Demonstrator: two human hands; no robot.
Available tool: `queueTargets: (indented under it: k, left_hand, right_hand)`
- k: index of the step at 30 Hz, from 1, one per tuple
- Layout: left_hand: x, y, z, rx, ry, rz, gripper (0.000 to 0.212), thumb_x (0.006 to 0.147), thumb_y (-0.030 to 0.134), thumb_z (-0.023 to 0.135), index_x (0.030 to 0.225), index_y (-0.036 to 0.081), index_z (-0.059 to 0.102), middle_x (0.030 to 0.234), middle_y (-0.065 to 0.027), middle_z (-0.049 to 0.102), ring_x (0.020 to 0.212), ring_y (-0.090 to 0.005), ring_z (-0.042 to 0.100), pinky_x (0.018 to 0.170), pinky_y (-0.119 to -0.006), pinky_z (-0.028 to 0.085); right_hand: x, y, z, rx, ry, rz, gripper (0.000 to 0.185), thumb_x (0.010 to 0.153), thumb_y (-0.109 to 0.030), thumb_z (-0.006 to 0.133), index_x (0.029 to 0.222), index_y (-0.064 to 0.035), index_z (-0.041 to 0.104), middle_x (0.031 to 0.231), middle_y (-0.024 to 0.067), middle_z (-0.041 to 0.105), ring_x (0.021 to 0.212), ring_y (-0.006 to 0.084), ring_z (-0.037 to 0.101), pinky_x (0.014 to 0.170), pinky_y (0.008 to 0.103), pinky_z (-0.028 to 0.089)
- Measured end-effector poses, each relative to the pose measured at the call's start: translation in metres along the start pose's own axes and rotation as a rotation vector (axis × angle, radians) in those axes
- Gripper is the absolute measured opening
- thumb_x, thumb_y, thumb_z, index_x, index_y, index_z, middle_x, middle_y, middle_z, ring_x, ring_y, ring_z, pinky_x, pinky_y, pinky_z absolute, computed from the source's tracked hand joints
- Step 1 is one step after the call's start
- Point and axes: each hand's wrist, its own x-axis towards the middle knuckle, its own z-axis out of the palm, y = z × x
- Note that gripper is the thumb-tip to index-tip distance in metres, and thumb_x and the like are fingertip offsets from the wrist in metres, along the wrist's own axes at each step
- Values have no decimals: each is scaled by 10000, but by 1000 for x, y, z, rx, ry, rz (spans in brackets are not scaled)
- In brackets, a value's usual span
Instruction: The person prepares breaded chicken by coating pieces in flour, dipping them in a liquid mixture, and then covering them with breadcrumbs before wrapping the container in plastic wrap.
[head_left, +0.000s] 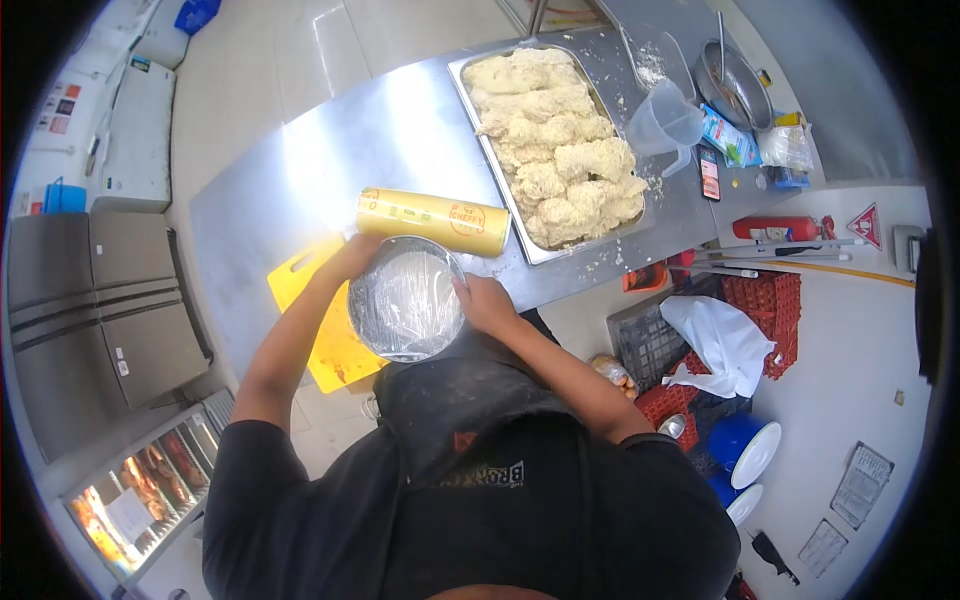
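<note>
A round bowl (409, 300) with cling film over its top is held between my two hands, close to my apron. On its far left rim my left hand (363, 256) has hold, while my right hand (486, 300) grips the right rim. Just beyond the bowl lies a yellow roll of cling film (433, 221), its printed side up. Under my left forearm a yellow cutting board (341, 345) reaches past the table's near edge. Whitish contents show faintly through the wrinkled film; what they are, I cannot tell.
A steel tray (491, 176) of breaded pieces (555, 142) stands on the steel table (240, 210). To its right are a clear plastic jug (666, 120), a phone (709, 172) and a metal bowl (733, 86). Red crates (772, 315) and blue drums (739, 446) stand at the right.
</note>
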Motion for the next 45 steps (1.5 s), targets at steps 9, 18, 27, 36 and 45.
queueTargets:
  k: [9,18,27,36,45]
  left_hand:
    - [3,-51,-3,-105,-57,-37,564,1082,405,359,1201,-32,694,1119,-197,729,1087,-291,673,1014,-389,492]
    - [-8,-84,-3,-27,10,85,547,1066,359,398,1048,-74,732,969,-212,747,934,-301,707,916,-384,540]
    - [-33,-64,-43,286,21,92,484,1038,385,457,1036,-2,746,967,-238,736,876,-359,705,864,-454,529]
    - [-64,-6,-80,345,332,140,507,912,355,701,1310,50,624,1245,-233,625,1103,-384,607,972,-448,489]
    - [-11,12,-21,93,-106,-180,885,788,523,794,1505,116,473,1466,-200,534,1342,-371,517,1127,-469,420]
  right_hand:
    - [-8,9,-4,69,71,-23,390,1033,-276,495,899,53,657,793,333,647,776,515,643,748,593,493]
    - [-17,22,-6,55,95,9,431,1024,-273,507,821,82,643,781,344,640,768,520,639,733,595,489]
    - [-44,36,-14,99,109,86,428,1028,-269,509,813,78,637,804,342,639,785,529,629,725,584,484]
    - [-57,45,-34,27,12,147,407,1020,-244,548,808,94,625,932,333,643,915,505,627,832,530,490]
    - [-75,63,-23,126,217,27,355,1016,-232,569,985,102,687,1211,331,633,1105,491,611,1000,468,470]
